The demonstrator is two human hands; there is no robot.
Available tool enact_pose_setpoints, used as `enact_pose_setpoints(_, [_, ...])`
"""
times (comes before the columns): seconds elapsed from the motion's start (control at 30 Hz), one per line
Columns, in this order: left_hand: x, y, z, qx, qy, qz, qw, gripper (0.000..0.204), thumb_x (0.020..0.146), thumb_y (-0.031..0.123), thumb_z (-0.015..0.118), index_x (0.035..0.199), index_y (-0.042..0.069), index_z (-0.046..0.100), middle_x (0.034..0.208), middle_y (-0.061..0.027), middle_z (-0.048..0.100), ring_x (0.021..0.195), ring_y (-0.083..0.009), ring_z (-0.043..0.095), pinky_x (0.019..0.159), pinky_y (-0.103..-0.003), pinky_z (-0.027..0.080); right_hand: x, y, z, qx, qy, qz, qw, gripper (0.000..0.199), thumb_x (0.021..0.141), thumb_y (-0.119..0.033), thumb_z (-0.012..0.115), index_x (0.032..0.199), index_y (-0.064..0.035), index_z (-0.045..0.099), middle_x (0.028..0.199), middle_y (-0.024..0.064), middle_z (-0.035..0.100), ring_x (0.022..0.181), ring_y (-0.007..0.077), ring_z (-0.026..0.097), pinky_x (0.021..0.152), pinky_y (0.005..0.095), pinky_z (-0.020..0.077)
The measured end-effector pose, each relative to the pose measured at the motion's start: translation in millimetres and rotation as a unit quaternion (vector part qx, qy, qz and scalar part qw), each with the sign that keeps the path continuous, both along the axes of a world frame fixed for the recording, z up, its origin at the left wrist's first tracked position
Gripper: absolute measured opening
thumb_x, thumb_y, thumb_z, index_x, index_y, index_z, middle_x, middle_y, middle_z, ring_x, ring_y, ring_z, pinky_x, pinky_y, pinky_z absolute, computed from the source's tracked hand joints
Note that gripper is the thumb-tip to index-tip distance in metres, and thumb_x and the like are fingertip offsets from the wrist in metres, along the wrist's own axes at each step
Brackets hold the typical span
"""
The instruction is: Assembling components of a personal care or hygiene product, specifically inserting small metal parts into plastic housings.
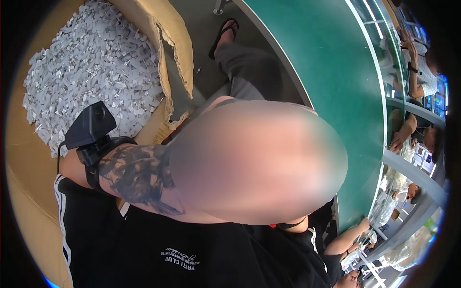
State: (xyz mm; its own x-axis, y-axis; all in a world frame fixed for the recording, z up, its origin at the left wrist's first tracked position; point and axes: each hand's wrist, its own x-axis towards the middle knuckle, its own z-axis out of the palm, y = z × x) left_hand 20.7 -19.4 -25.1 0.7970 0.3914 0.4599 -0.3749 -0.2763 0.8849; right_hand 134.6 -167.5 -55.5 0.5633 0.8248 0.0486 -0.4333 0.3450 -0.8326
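My left forearm (144, 177) reaches across from the left in front of my black shirt (192, 247), with a small black camera (91, 127) strapped around it. A large blurred patch covers the middle of the view and hides my left hand, so its fingers and anything in them cannot be seen. At the patch's lower right edge, a dark bracelet (294, 223) circles a bit of wrist, seemingly my right one; that hand is hidden too. Left of the patch, a big open cardboard box (175, 45) holds a heap of small white flat pieces (96, 67), some with shiny metal bits.
A green tabletop (331, 53) with a pale rim curves along the right. A leg in grey trousers (252, 67) ends in a black flip-flop (224, 36) on the floor. Beyond a metal frame (415, 175), several people sit among clear bags. Another person's forearm (348, 237) rests by the table's near edge.
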Motion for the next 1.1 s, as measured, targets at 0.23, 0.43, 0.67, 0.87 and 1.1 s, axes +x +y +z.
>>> enact_pose_setpoints(0.23, [-1.6, 2.1, -1.8, 0.011, 0.026, -0.01, 1.0, 0.024, 0.067, -0.003, 0.077, 0.089, 0.001, 0.07, 0.082, -0.0047, 0.059, 0.062, -0.0141, 0.059, 0.053, -0.025, 0.045, 3.5, -2.0, -1.5, -0.016, -0.039, 0.038, 0.998, 0.017, 0.077, -0.005, 0.076, 0.083, -0.0005, 0.061, 0.08, 0.01, 0.06, 0.068, 0.0178, 0.056, 0.062, 0.0295, 0.045])
enact_pose_setpoints(0.43, [-1.0, 2.7, -7.3, 0.0, 0.009, -0.018, 1.0, 0.027, 0.065, -0.004, 0.078, 0.09, -0.001, 0.07, 0.083, -0.0063, 0.06, 0.062, -0.0148, 0.059, 0.053, -0.025, 0.045, 4.9, -3.1, -3.9, -0.016, -0.067, 0.024, 0.997, 0.017, 0.078, -0.005, 0.076, 0.083, -0.0006, 0.06, 0.08, 0.0091, 0.059, 0.069, 0.0174, 0.057, 0.062, 0.0293, 0.0451])
enact_pose_setpoints(0.67, [-2.4, 8.6, -7.3, 0.015, 0.001, -0.01, 1.0, 0.031, 0.064, -0.003, 0.08, 0.093, -0.001, 0.071, 0.084, -0.0071, 0.061, 0.064, -0.0139, 0.06, 0.053, -0.024, 0.045, -2.6, 9.5, 5.5, 0.015, -0.04, 0.098, 0.994, 0.023, 0.087, -0.008, 0.064, 0.099, -0.0047, 0.045, 0.093, 0.0102, 0.054, 0.079, 0.0151, 0.056, 0.069, 0.0272, 0.0463])
enact_pose_setpoints(0.87, [-12.9, 10.1, 2.0, 0.005, 0.046, 0.016, 0.999, 0.034, 0.065, 0.006, 0.084, 0.095, -0.002, 0.071, 0.088, -0.0081, 0.063, 0.068, -0.0146, 0.061, 0.054, -0.024, 0.046, 7.9, 11.6, 7.4, -0.034, -0.135, 0.12, 0.983, 0.022, 0.09, -0.018, 0.061, 0.095, -0.0034, 0.045, 0.09, 0.0131, 0.053, 0.075, 0.017, 0.054, 0.067, 0.0271, 0.0456])
enact_pose_setpoints(1.1, [-114.0, 152.6, 0.9, 0.092, 0.008, 0.43, 0.898, 0.012, 0.086, 0.005, 0.064, 0.076, -0.002, 0.065, 0.079, -0.0075, 0.064, 0.063, -0.0094, 0.057, 0.054, -0.024, 0.051, 201.2, -47.4, 44.1, -0.235, -0.278, -0.096, 0.926, 0.037, 0.092, -0.024, 0.061, 0.117, -0.0001, 0.05, 0.102, 0.0026, 0.053, 0.078, 0.0057, 0.047, 0.07, 0.0198, 0.0391])
